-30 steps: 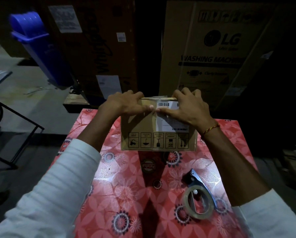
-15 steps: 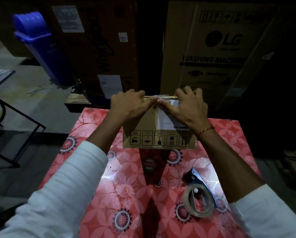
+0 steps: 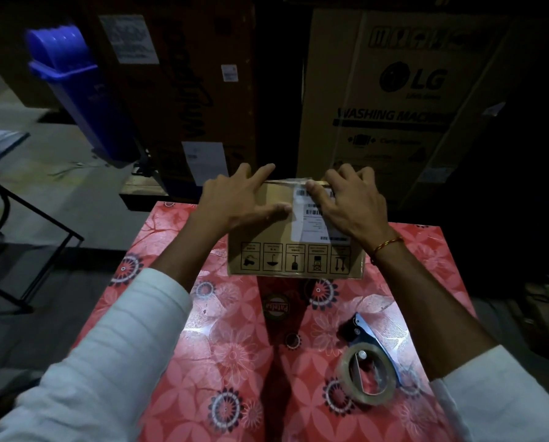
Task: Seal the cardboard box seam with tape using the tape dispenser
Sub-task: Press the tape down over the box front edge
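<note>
Both hands have spread since a moment ago, when their thumbs nearly met at the middle of the box front; now the left hand (image 3: 235, 202) lies flat and open-fingered over the near face and top left edge of the cardboard box (image 3: 294, 250), its thumb pressed against the front, and the right hand (image 3: 351, 199) lies likewise over the top right edge, fingers spread, thumb on the white shipping label (image 3: 311, 218); the two hands are apart, neither curled around anything, both touching the box; a strip of clear tape (image 3: 294, 181) shows along the top edge of the box between them. The box stands at the far end of a table covered in red floral cloth (image 3: 235, 362), with a row of handling symbols along the bottom of its near face; the tape dispenser (image 3: 367, 366) lies on the cloth nearer the viewer than the box and to its right, untouched, just beside the right forearm, its tape roll facing up. Beyond the box stands a large carton (image 3: 394, 100) printed LG and washing machine; beyond and well to the left of the box a blue bin (image 3: 79, 87) leans; white sleeves cover both forearms near the viewer; a red thread bracelet (image 3: 388, 245) circles the right wrist.
</note>
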Motion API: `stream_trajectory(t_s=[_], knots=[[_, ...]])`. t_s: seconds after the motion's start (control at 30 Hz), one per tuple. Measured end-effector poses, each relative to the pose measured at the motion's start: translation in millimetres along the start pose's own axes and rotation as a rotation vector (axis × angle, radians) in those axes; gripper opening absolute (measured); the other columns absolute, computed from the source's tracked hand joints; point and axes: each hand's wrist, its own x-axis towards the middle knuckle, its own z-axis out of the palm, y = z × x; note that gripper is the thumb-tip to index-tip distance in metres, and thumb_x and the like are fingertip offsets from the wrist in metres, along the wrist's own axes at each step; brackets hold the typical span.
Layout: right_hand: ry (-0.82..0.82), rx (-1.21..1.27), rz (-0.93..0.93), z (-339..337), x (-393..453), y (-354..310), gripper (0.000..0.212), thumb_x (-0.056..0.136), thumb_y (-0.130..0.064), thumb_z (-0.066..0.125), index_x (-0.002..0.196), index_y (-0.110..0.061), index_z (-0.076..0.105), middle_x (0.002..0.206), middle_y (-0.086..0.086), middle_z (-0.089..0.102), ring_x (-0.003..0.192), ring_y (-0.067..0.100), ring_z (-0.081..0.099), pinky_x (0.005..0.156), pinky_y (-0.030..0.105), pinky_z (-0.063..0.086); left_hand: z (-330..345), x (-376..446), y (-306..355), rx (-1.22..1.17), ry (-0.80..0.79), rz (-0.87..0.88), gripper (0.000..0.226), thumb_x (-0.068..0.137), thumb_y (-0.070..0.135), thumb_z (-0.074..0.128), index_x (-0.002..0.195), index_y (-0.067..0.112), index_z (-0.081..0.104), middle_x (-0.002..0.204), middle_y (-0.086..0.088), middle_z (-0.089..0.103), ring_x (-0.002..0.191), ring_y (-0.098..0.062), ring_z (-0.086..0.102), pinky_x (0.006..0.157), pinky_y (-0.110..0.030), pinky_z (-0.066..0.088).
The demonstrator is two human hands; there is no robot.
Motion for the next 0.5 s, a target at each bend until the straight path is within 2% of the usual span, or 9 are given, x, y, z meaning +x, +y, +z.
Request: stream_trajectory(t_s=[0.1, 0.17, 0.23, 0.3, 0.4, 0.5], knots=[[-0.011, -0.025, -0.005, 2, -2, 2, 0.067, 0.091, -0.077, 0.029, 0.118, -0.022, 0.055, 0.122, 0.004, 0.051, 0.116, 0.029, 0.042, 0.067, 0.033, 0.039, 0, -1, -1, -0.016, -0.025, -0.001, 0.107, 0.065, 0.094, 0.021, 0.156, 0.038, 0.013, 0.145, -0.012, 0.040, 0.112, -0.043, 0.056, 0.087, -0.048, 0.044], [-0.015, -0.067, -0.006, 4, -3, 3, 0.080, 0.082, -0.087, 0.028, 0.120, -0.022, 0.054, 0.124, 0.006, 0.050, 0.117, 0.031, 0.043, 0.067, 0.033, 0.040, -1, 0, -1, -0.029, -0.053, 0.003, 0.105, 0.065, 0.093, 0.023, 0.155, 0.037, 0.018, 0.148, -0.013, 0.038, 0.118, -0.045, 0.054, 0.091, -0.049, 0.044], [-0.024, -0.105, -0.001, 3, -4, 1, 0.094, 0.071, -0.095, 0.025, 0.122, -0.022, 0.054, 0.126, 0.007, 0.048, 0.118, 0.032, 0.043, 0.068, 0.034, 0.043, -2, 0, -2, -0.048, -0.073, 0.010, 0.100, 0.069, 0.091, 0.025, 0.154, 0.037, 0.022, 0.150, -0.013, 0.036, 0.122, -0.047, 0.051, 0.093, -0.052, 0.043], [-0.061, -0.117, -0.009, 0, -4, 0, 0.099, 0.066, -0.099, 0.029, 0.127, -0.024, 0.052, 0.129, 0.007, 0.046, 0.119, 0.032, 0.042, 0.071, 0.036, 0.046, -2, 0, -5, -0.066, -0.082, 0.023, 0.092, 0.076, 0.087, 0.029, 0.153, 0.037, 0.023, 0.149, -0.013, 0.036, 0.123, -0.047, 0.050, 0.094, -0.052, 0.043], [-0.134, -0.104, -0.044, -6, -5, 2, 0.093, 0.068, -0.093, 0.037, 0.133, -0.026, 0.048, 0.133, 0.006, 0.045, 0.122, 0.032, 0.040, 0.074, 0.036, 0.042, -3, -3, -4, -0.070, -0.076, 0.029, 0.086, 0.081, 0.084, 0.030, 0.153, 0.037, 0.023, 0.148, -0.013, 0.037, 0.122, -0.047, 0.051, 0.093, -0.053, 0.043], [-0.162, -0.085, -0.071, -8, -7, 7, 0.079, 0.079, -0.083, 0.045, 0.136, -0.028, 0.047, 0.133, 0.004, 0.045, 0.124, 0.031, 0.038, 0.075, 0.036, 0.040, -2, -8, 7, -0.074, -0.062, -0.033, 0.095, 0.074, 0.091, 0.023, 0.150, 0.033, 0.030, 0.147, -0.014, 0.039, 0.120, -0.046, 0.052, 0.093, -0.053, 0.040]])
